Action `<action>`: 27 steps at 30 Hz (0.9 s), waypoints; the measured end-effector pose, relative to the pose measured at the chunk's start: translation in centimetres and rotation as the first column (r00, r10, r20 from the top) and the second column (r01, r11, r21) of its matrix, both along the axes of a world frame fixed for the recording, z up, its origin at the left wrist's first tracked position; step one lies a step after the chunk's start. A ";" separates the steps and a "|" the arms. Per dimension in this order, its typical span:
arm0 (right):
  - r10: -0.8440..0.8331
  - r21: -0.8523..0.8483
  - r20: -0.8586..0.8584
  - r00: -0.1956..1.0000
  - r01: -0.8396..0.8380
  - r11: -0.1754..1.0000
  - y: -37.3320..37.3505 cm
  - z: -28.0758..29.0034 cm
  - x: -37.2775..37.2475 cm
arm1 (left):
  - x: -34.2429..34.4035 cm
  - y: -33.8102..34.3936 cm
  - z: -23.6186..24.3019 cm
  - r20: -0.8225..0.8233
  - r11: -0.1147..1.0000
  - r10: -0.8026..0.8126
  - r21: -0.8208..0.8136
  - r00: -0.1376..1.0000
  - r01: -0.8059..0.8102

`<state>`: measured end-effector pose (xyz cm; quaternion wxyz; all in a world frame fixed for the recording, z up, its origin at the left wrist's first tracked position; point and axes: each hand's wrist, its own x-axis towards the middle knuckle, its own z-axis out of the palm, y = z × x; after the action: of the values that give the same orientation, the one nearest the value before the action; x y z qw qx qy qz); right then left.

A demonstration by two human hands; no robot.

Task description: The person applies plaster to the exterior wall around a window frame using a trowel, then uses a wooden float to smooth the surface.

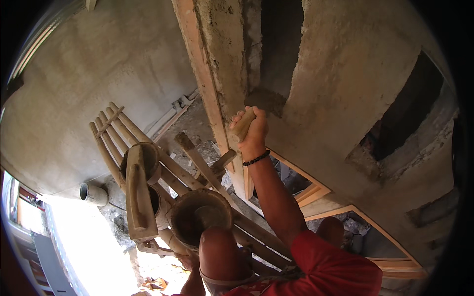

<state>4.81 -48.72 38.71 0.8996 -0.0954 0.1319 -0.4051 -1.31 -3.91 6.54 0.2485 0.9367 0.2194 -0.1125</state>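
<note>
My right hand is raised at arm's length, with a dark bead bracelet on its wrist. Its fingers wrap round a tan, mortar-coloured block-like tool, close to the rough wall edge beside a dark opening. The tool's working face is hidden. Low in the picture, my left hand is by the bamboo poles next to my knee; its fingers are mostly hidden in shadow. A long wooden plastering float with a raised handle lies across the buckets to the left. A bucket with grey mortar inside stands in front of my knee.
A platform of bamboo poles runs beneath the buckets, with a wooden plank slanting across. Wooden frames line openings in the plastered wall. Further left are a grey pipe-like container and a brightly lit opening. Rubble lies below.
</note>
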 end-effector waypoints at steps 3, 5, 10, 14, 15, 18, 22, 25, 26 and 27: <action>-0.060 -0.054 -0.032 0.998 0.058 0.997 0.3 0.3 0.2 | 0.4 -0.1 0.9 -0.013 1.000 0.005 -0.004 1.000 -0.005; -0.126 -0.038 -0.101 0.987 0.123 0.992 0.2 -0.2 0.7 | 0.7 0.2 0.8 0.001 1.000 0.003 0.001 1.000 -0.003; -0.212 -0.067 -0.143 0.967 0.204 0.977 0.3 -0.5 0.8 | 0.8 0.5 0.4 0.021 1.000 0.002 -0.006 1.000 -0.002; -0.306 -0.058 -0.153 0.940 0.300 0.952 -1.4 -0.4 2.0 | 0.5 0.3 0.5 0.040 1.000 -0.009 -0.013 0.999 0.010; -0.341 -0.057 -0.157 0.927 0.336 0.940 -1.7 -0.5 2.3 | 0.2 0.2 0.5 0.044 1.000 -0.005 -0.023 0.999 0.007; -0.364 -0.097 -0.238 0.900 0.351 0.931 -1.7 -0.8 3.1 | 0.5 0.5 0.4 0.020 1.000 -0.005 -0.024 1.000 0.005; -0.357 -0.193 -0.256 0.898 0.315 0.929 -2.1 -2.5 3.8 | 0.7 0.7 0.4 0.024 1.000 0.002 -0.021 1.000 -0.001; -0.318 -0.287 -0.265 0.910 0.240 0.927 -0.9 -2.3 4.0 | 1.0 1.4 -0.8 0.085 0.999 -0.045 0.022 0.995 0.043; -0.294 -0.289 -0.269 0.917 0.215 0.933 -0.7 -2.2 3.8 | 0.8 1.2 -0.7 0.090 0.998 -0.064 0.032 0.994 0.061; -0.271 -0.291 -0.273 0.923 0.190 0.938 -0.5 -2.1 3.6 | 0.4 0.8 -0.6 0.097 0.999 -0.044 -0.004 0.994 0.045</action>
<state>8.40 -49.24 36.56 0.7932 -0.2579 0.2273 -0.5027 -0.94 -3.08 5.96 0.2590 0.9450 0.1857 -0.0730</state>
